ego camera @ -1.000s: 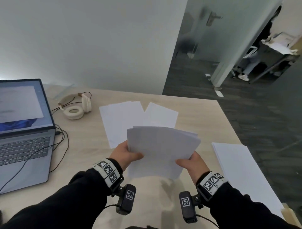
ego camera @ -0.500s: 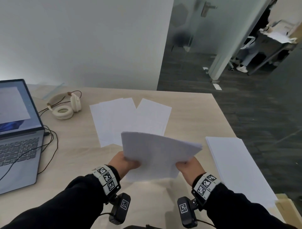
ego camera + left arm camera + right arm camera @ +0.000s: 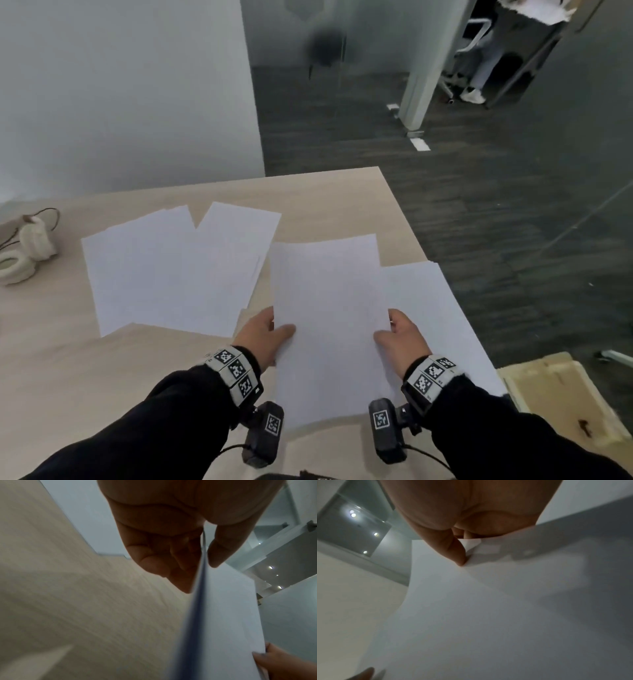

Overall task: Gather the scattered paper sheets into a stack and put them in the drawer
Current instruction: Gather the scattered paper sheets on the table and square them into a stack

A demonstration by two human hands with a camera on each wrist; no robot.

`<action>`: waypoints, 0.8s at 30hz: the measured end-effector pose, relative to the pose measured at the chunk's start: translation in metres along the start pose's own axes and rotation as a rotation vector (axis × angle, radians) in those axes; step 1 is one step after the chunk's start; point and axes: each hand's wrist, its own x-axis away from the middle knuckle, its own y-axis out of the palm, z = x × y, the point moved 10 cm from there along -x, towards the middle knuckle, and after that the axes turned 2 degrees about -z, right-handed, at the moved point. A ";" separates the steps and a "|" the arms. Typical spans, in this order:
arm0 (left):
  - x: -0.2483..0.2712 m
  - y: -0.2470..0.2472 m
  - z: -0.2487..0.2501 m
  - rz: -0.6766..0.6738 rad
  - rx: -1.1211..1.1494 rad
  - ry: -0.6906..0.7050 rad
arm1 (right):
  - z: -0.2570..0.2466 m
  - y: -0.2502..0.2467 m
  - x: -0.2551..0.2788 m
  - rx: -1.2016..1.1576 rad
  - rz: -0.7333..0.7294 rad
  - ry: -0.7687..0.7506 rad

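I hold a bundle of white paper sheets (image 3: 325,315) above the wooden desk (image 3: 329,205), its long side pointing away from me. My left hand (image 3: 267,334) pinches its left edge, thumb on top, fingers beneath; the left wrist view shows the paper's edge (image 3: 202,574) between thumb and fingers. My right hand (image 3: 399,334) pinches the right edge, thumb (image 3: 458,553) pressed on the sheet (image 3: 488,608). Two overlapping spreads of loose sheets (image 3: 164,270) lie on the desk to the left. Another stack of paper (image 3: 435,308) lies at the desk's right edge, partly under the held bundle.
Cream headphones (image 3: 24,253) with a cable lie at the far left of the desk. A light wooden box or open drawer (image 3: 561,401) shows below the desk's right edge. Dark floor, a glass partition and a seated person (image 3: 486,68) lie beyond.
The bundle has turned from tilted and held up to lengthwise and lower, shifted right over the right-hand stack. My view swung right, so the laptop left the frame.
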 end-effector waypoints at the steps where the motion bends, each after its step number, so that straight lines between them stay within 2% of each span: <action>1: -0.007 0.018 0.004 0.005 0.008 -0.027 | 0.011 -0.018 -0.005 0.024 0.005 0.018; 7: -0.042 0.123 0.018 -0.083 -0.131 -0.099 | 0.067 -0.126 -0.026 0.095 0.126 0.115; 12: -0.060 0.181 0.022 -0.144 -0.163 -0.158 | 0.099 -0.178 -0.043 0.069 0.199 0.161; 17: -0.066 0.197 0.019 -0.163 -0.201 -0.209 | 0.107 -0.196 -0.053 0.103 0.228 0.171; 22: -0.069 0.175 0.016 -0.075 -0.240 -0.184 | 0.105 -0.199 -0.063 0.194 0.244 0.172; 24: -0.069 0.172 0.016 -0.084 -0.220 -0.173 | 0.101 -0.196 -0.067 0.213 0.224 0.180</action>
